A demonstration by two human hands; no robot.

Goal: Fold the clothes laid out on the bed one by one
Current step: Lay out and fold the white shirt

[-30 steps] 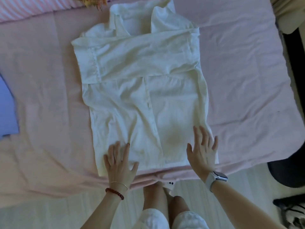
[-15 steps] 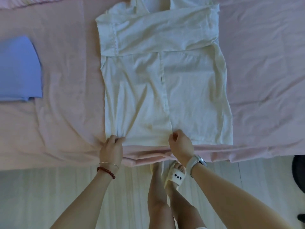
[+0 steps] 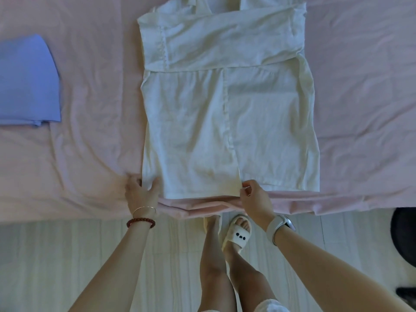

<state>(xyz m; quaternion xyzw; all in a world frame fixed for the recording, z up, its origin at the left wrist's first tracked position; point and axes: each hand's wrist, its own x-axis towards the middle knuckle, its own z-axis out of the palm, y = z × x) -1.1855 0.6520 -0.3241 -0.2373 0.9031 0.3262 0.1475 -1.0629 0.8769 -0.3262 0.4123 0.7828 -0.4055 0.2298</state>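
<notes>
A white shirt (image 3: 227,104) lies flat on the pink bed (image 3: 90,91), collar at the far end, its sleeves folded across the chest. My left hand (image 3: 141,193) grips the shirt's near left hem corner, thumb on top of the cloth. My right hand (image 3: 253,197) pinches the hem near its middle, where the front placket ends. The right part of the hem lies free on the sheet.
A folded blue garment (image 3: 27,82) lies on the bed at the far left. The bed's near edge (image 3: 202,206) hangs over a pale wooden floor (image 3: 67,255). My legs and white slippers (image 3: 238,235) stand close to the edge. A dark round object (image 3: 405,235) sits at right.
A second ago both hands lay flat on the shirt's lower part. They drew back to the hem and took hold of it. The view shifted, bringing the blue garment into sight.
</notes>
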